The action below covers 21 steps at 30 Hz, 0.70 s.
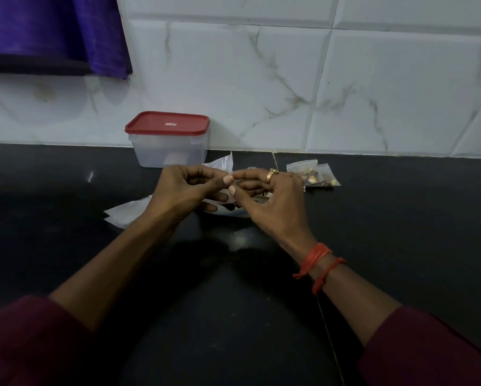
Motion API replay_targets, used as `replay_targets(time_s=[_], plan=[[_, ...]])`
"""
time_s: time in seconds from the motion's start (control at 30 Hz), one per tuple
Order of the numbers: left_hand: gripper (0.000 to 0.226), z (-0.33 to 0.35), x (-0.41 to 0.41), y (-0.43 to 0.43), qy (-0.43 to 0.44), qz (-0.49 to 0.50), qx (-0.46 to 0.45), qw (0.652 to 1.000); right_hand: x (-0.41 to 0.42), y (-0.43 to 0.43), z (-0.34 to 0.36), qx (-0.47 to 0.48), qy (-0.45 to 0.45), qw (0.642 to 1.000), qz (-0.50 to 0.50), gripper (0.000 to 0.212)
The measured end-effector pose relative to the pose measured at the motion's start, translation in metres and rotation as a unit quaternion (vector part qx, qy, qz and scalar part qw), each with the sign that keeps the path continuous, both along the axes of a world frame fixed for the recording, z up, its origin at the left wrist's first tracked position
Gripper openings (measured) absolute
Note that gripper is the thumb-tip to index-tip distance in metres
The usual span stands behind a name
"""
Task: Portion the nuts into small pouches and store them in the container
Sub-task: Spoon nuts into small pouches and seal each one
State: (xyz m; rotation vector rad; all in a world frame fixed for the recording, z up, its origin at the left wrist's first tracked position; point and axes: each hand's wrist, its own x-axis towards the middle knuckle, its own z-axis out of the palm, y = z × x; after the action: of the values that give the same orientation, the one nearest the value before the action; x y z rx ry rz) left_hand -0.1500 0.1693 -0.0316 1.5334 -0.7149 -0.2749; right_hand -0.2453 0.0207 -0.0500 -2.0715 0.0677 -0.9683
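Nearest us are two maroon sleeves [27,341], and from them the forearms reach out over the black table [233,302]. The right wrist wears red threads [317,263].

The left hand [183,190] and the right hand [270,196] meet fingertip to fingertip. Both pinch a clear pouch [219,164], of which a corner stands up behind the fingers. We judge that its mouth is being opened or pressed closed, but we cannot tell which.

Under the hands lies the loose supply of nuts [233,208] on pale plastic, mostly hidden.

We judge the task to be partly done. Filled pouches [317,175] lie just right of the right hand, close to the tiled wall [345,79], and have not yet been put away. The container [168,147] stands at the wall behind the left hand with its red lid [167,123] on. We cannot make out what is inside it. More filling, then the storing, is left.

By our count there is one container, one lid, two filled pouches and one pouch in the hands. The flat empty pouches [125,213] left of the left wrist overlap, so we count at least two.
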Motion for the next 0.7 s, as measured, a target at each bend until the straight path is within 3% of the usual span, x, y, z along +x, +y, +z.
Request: replay_targets(time_s=[0.3, 0.53, 0.7], plan=[[0.031, 0.001, -0.0013, -0.0002, 0.005, 0.02, -0.02, 1.0, -0.0022, -0.0003, 0.0012, -0.052, -0.019, 0.998, -0.017, 0.016], [0.029, 0.0044, -0.0011, -0.0002, 0.021, -0.008, -0.015, 1.0, -0.0027, 0.001, 0.0028, -0.037, -0.015, 0.999, -0.021, 0.022], [0.029, 0.0045, -0.0008, 0.0009, -0.018, -0.01, 0.006, 1.0, -0.003, 0.0028, 0.0021, -0.046, -0.018, 0.998, -0.034, 0.02]])
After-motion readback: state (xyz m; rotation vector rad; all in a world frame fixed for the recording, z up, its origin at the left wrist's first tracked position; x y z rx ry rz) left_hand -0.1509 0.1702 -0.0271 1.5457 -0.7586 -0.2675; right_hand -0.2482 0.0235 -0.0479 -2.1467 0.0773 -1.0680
